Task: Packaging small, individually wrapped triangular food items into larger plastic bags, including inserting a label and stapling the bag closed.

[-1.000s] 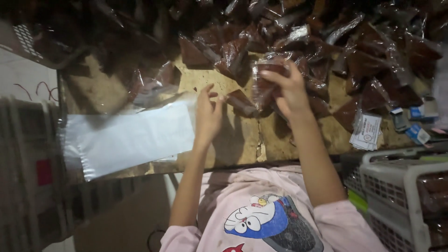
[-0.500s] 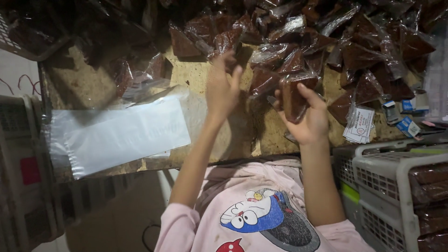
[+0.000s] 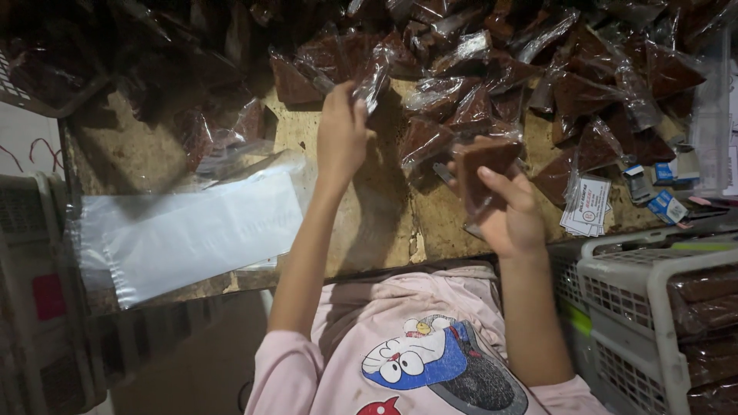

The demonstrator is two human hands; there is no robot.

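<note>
Right hand [image 3: 507, 211], grip clamped on a brown wrapped packet [image 3: 480, 165] above the worktop's [image 3: 377, 223] near edge; left hand [image 3: 342, 131], grip closed on a clear-wrapped packet [image 3: 374, 73] at the pile's [image 3: 538, 69] edge.

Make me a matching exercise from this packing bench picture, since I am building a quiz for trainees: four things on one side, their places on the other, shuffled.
Things
1. left hand
2. right hand
3. flat clear bags
4. white crate

Places
A. lying on the bench's left part
B. holding a stack of brown packets near the bench's front edge
C. beside the bench at the lower right
D. reaching up to a packet at the pile's edge

Pairs: 1-D, 2-B, 3-A, 4-C
</note>
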